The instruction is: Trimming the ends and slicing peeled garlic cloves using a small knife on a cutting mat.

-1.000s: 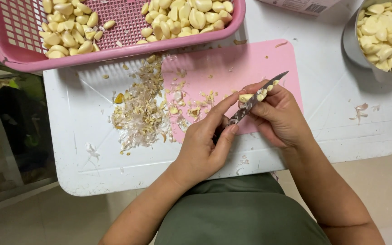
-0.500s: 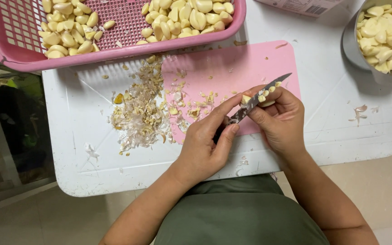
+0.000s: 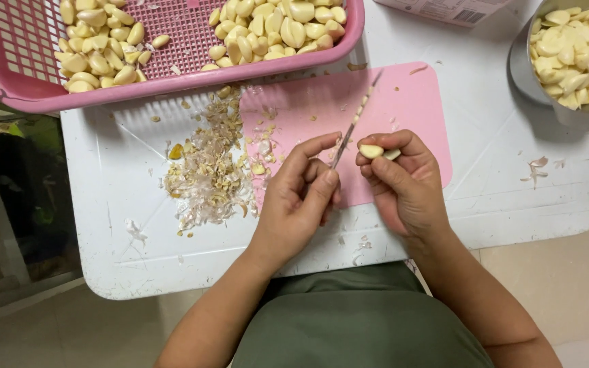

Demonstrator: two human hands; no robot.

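Note:
My left hand (image 3: 301, 197) grips a small knife (image 3: 356, 119) by its handle, blade pointing away toward the pink basket. Bits of garlic stick to the blade. My right hand (image 3: 403, 184) pinches a garlic clove (image 3: 371, 150) between thumb and fingers, just right of the blade. Both hands hover over a pink cutting mat (image 3: 410, 102) on a white table (image 3: 512, 197). A heap of garlic skins and trimmings (image 3: 206, 170) lies left of the mat.
A pink plastic basket (image 3: 192, 78) with several garlic cloves sits at the table's far edge. A metal bowl (image 3: 547, 82) of peeled cloves stands at the far right. A box corner shows at the top. Tiled floor lies below right.
The knife blade has swung from pointing right to pointing away, and it has come off the clove. The right hand has drawn slightly right with the clove.

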